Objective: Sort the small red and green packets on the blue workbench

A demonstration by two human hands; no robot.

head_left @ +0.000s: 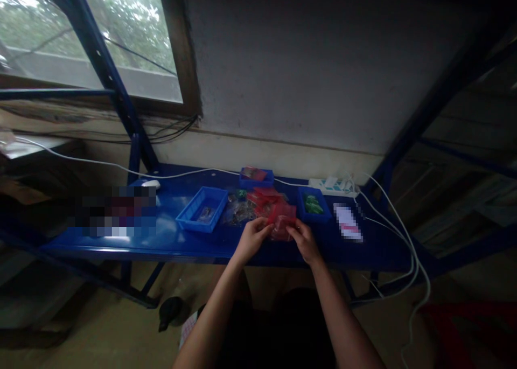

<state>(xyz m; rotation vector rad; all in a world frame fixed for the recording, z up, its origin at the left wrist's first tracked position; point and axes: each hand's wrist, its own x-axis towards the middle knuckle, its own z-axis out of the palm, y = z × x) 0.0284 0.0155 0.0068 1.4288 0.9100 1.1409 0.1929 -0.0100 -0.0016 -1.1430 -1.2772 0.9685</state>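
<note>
A red bag (285, 214) is stretched between the two hands, just above or on the near part of the blue tabletop (172, 188); which of these, I cannot tell. The left hand (254, 235) pinches its left side, thumb and fingers drawn together, and the right hand (305, 239) grips its right side the same way. The bag's long axis seems to run away from the person, its far end toward the wall (302, 78). Fingers cover parts of both side edges, and the dim, blurred light leaves its contents and near end hard to make out. Behind it, overlapping red packets (262, 195) blend into its outline.
</note>
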